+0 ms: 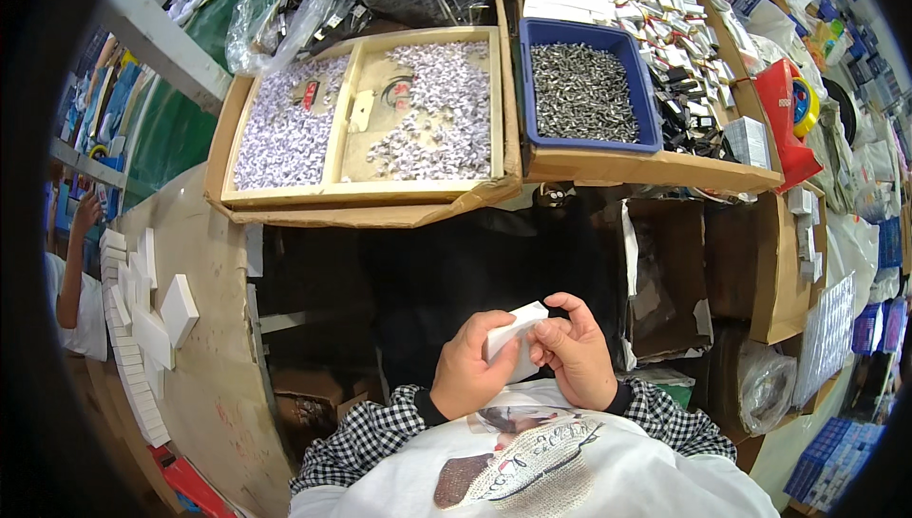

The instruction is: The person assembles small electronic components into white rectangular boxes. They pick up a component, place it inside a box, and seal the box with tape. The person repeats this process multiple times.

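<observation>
Left hand [467, 368]: fingers held small, flat, white, card-like box [519, 319] | right hand [583, 358]: fingers at its 3 o'clock side, pinch unclear | hard squeezing might have bent it

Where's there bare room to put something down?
On the left, the tan tabletop is bare between the white boxes and its inner edge, toward the left hand. Crowded: the divided tray, strewn with small white pieces, and the blue bin, filled with small metal parts.
</observation>
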A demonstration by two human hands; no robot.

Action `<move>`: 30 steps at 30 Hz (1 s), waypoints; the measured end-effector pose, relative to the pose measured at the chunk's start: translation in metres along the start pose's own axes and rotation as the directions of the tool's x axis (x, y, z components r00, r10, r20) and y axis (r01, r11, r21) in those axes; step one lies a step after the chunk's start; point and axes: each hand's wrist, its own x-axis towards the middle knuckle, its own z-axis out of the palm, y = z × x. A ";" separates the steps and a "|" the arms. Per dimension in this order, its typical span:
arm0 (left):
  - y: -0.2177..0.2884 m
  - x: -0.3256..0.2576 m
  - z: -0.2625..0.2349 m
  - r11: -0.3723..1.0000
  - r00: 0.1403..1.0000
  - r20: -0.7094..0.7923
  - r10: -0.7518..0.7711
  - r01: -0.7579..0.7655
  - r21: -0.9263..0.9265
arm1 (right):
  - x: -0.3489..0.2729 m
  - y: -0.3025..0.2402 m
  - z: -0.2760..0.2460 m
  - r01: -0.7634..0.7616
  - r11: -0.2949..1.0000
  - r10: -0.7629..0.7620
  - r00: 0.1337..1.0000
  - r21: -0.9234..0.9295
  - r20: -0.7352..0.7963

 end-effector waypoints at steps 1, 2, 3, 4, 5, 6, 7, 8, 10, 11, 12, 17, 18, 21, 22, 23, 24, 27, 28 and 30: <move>0.002 -0.001 -0.001 1.000 1.000 -0.014 0.018 -0.018 0.020 | 0.000 0.001 0.002 0.008 1.000 -0.008 1.000 0.003 -0.008; 0.004 -0.002 -0.002 0.999 1.000 -0.022 0.016 -0.015 0.040 | 0.001 0.002 0.004 0.016 1.000 -0.016 1.000 0.007 -0.018; 0.006 -0.002 -0.003 0.998 0.999 -0.030 0.015 -0.013 0.059 | 0.001 0.002 0.006 0.025 1.000 -0.025 0.999 0.015 -0.025; 0.007 -0.001 -0.003 0.997 0.998 -0.048 0.043 -0.040 0.058 | 0.001 0.003 0.007 0.033 0.999 -0.033 0.999 -0.001 -0.027; 0.008 -0.001 -0.003 0.996 0.995 -0.065 0.070 -0.066 0.058 | 0.000 0.004 0.009 0.041 0.999 -0.041 0.999 -0.011 -0.027; 0.009 0.000 -0.003 0.996 0.994 -0.077 0.079 -0.075 0.056 | 0.000 0.005 0.010 0.054 0.998 -0.054 0.998 -0.013 -0.025; 0.011 0.001 -0.004 0.992 0.992 -0.061 0.114 -0.110 0.063 | 0.001 0.005 0.011 0.051 0.998 -0.052 0.998 -0.023 -0.036; 0.012 0.002 -0.005 0.989 0.990 -0.040 0.132 -0.129 0.068 | 0.001 0.006 0.012 0.054 0.998 -0.055 0.997 -0.026 -0.045; 0.014 0.006 -0.007 0.979 0.984 0.004 0.177 -0.177 0.102 | 0.001 0.006 0.013 0.058 0.998 -0.059 0.996 -0.024 -0.061; 0.015 0.008 -0.007 0.970 0.979 0.026 0.204 -0.206 0.130 | 0.001 0.006 0.014 0.059 0.998 -0.060 0.996 -0.021 -0.070; 0.016 0.009 -0.008 0.960 0.972 0.050 0.229 -0.234 0.156 | 0.002 0.006 0.014 0.055 0.998 -0.056 0.995 -0.015 -0.085; 0.017 0.011 -0.011 0.977 0.985 0.092 0.144 -0.157 0.145 | 0.003 0.008 0.015 0.051 0.998 -0.054 0.993 -0.037 -0.109; 0.016 0.011 -0.011 0.980 0.987 0.085 0.140 -0.150 0.130 | 0.003 0.008 0.015 0.047 0.998 -0.052 0.992 -0.047 -0.113; 0.011 0.013 -0.011 0.978 0.978 0.067 0.196 -0.200 0.057 | 0.002 0.004 0.012 -0.033 0.999 0.029 0.994 -0.036 -0.109; 0.010 0.012 -0.009 0.981 0.982 0.032 0.188 -0.189 0.045 | 0.002 0.003 0.011 -0.061 0.994 0.051 0.993 -0.088 -0.109; 0.010 0.012 -0.007 0.986 0.987 0.036 0.154 -0.156 0.059 | 0.002 -0.001 0.010 -0.088 0.987 0.076 0.993 -0.132 -0.092; 0.010 0.012 -0.007 0.989 0.992 0.020 0.122 -0.123 0.086 | 0.002 -0.005 0.009 -0.117 0.976 0.107 0.992 -0.182 -0.066; 0.013 0.008 -0.005 0.999 0.999 -0.013 0.042 -0.041 0.031 | 0.000 -0.009 0.012 -0.121 0.909 0.081 0.990 -0.399 -0.114; 0.014 0.007 -0.005 1.000 1.000 0.016 -0.005 0.005 -0.004 | 0.000 -0.007 0.012 -0.109 0.898 0.053 0.989 -0.426 -0.140; 0.012 0.008 -0.001 0.994 0.997 0.028 -0.077 0.079 -0.070 | 0.002 -0.008 0.011 -0.039 0.867 0.035 0.999 -0.497 -0.019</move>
